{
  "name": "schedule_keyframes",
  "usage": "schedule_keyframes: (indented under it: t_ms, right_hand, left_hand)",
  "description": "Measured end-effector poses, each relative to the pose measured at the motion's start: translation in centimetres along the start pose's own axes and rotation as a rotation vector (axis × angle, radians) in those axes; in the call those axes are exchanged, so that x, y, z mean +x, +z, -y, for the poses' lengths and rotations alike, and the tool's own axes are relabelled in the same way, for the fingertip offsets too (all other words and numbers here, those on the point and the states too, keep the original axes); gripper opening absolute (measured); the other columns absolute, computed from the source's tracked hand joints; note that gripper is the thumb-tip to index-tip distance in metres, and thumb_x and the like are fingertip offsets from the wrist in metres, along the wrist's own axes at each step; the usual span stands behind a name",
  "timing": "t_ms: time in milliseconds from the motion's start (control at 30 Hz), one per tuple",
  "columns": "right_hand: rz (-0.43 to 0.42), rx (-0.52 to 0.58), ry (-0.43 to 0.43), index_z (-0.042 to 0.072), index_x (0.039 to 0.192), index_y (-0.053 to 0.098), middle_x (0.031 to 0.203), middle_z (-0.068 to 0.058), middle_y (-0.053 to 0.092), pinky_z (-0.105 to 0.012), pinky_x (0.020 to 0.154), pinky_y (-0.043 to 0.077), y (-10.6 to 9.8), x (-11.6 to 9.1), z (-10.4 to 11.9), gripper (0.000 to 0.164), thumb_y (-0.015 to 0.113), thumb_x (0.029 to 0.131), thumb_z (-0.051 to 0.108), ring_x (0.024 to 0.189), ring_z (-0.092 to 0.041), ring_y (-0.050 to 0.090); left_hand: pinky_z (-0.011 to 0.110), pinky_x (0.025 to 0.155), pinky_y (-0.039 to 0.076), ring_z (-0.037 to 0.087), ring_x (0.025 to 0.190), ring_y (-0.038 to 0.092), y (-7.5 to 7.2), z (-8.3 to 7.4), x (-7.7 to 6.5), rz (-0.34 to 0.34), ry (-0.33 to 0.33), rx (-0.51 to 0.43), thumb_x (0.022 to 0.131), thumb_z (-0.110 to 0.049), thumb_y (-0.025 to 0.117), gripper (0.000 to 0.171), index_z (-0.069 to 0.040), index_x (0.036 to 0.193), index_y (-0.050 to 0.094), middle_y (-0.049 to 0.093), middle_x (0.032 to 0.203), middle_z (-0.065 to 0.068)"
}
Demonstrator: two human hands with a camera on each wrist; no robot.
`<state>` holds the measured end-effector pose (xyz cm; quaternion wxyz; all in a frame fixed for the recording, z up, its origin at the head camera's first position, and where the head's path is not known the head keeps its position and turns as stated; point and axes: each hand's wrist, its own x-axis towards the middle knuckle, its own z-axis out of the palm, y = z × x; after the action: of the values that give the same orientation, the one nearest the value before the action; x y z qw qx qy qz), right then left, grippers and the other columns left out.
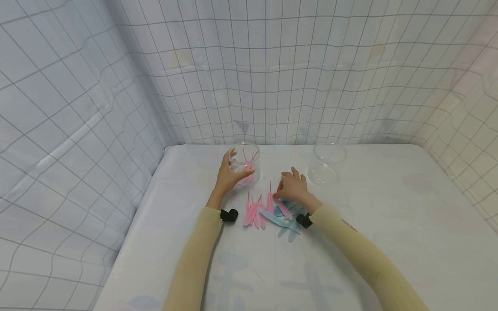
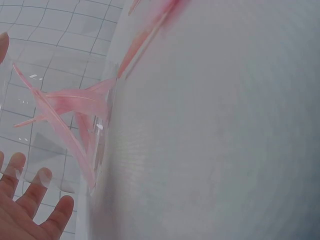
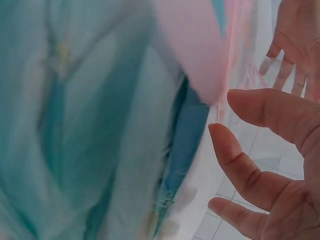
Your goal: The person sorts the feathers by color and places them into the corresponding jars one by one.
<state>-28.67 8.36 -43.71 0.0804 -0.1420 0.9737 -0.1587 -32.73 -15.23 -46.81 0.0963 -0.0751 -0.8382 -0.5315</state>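
Note:
My left hand (image 1: 227, 178) is wrapped round the side of a clear round jar (image 1: 256, 167), with the thumb across its front and the fingers behind. Several pink feathers (image 2: 70, 135) lean inside, seen through the wall in the left wrist view. My right hand (image 1: 292, 185) hovers low over the feather pile, its thumb and index fingertips apart in the right wrist view. A pink feather (image 3: 195, 55) comes close to those fingertips. Blue feathers (image 3: 110, 125) lie beneath it, partly hidden by my hand in the head view.
Loose pink feathers (image 1: 253, 214) lie in front of the left jar, beside the blue feathers (image 1: 274, 217). A second clear jar (image 1: 327, 166) stands behind and right of my right hand. White cloth covers the table (image 1: 175, 181); gridded curtains (image 1: 256, 86) hang behind and at the sides.

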Motion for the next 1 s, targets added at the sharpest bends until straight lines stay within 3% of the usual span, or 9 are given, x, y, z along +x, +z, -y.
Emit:
schedule_keyframes:
  t_ms: [600, 833, 1000]
  right_hand:
    - [-0.032, -0.120, -0.034, 0.019, 0.061, 0.066, 0.138, -0.015, 0.047, -0.061, 0.105, 0.013, 1.5, 0.1, 0.3, 0.021, 0.070, 0.075, 0.033, 0.139, -0.038, 0.013]
    - [-0.066, -0.158, -0.074, 0.017, 0.057, 0.062, 0.128, -0.017, 0.054, -0.062, 0.105, 0.014, 1.5, -0.1, 0.5, 0.023, 0.068, 0.075, 0.030, 0.138, -0.039, 0.016]
    - [-0.043, -0.160, -0.059, 0.016, 0.059, 0.063, 0.127, -0.018, 0.054, -0.061, 0.104, 0.016, 1.4, -0.1, 0.5, 0.023, 0.067, 0.076, 0.031, 0.138, -0.039, 0.016]
  left_hand:
    - [0.052, 0.100, 0.032, 0.033, 0.131, 0.032, 0.0, -0.2, -0.2, 0.007, -0.017, 0.003, 0.070, -0.041, 0.083, 0.101, -0.023, 0.149, 0.023, 0.035, 0.147, -0.003]
    - [0.052, 0.099, 0.033, 0.035, 0.130, 0.033, 0.0, -0.4, -0.1, -0.004, -0.010, 0.006, 0.070, -0.041, 0.084, 0.099, -0.023, 0.148, 0.024, 0.036, 0.146, -0.002]
    - [0.052, 0.100, 0.033, 0.034, 0.130, 0.033, 0.0, -0.3, -0.1, -0.004, -0.010, 0.010, 0.070, -0.041, 0.084, 0.099, -0.023, 0.148, 0.025, 0.037, 0.146, -0.002]
